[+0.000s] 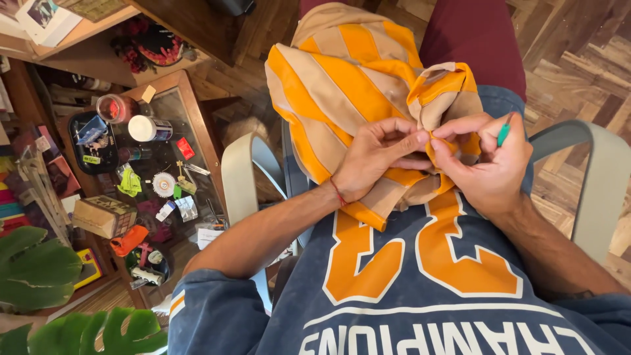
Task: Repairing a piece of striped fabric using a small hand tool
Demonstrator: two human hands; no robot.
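Head view: the orange-and-tan striped cloth [342,85] lies bunched on the person's lap, spreading from the centre toward 12 o'clock. The left hand [374,161] is closed in a pinch on a folded edge of the cloth; the right hand [490,164], at 3 o'clock of it, pinches the same edge and also has a thin green tool [504,133] tucked between its fingers. I judge the work to be midway: only 1 small spot at the fold is being handled, and the rest hangs loose and rumpled. The fabric looks soft, broad-striped and creased. At 9 o'clock a glass tabletop [190,105] carries small clutter.
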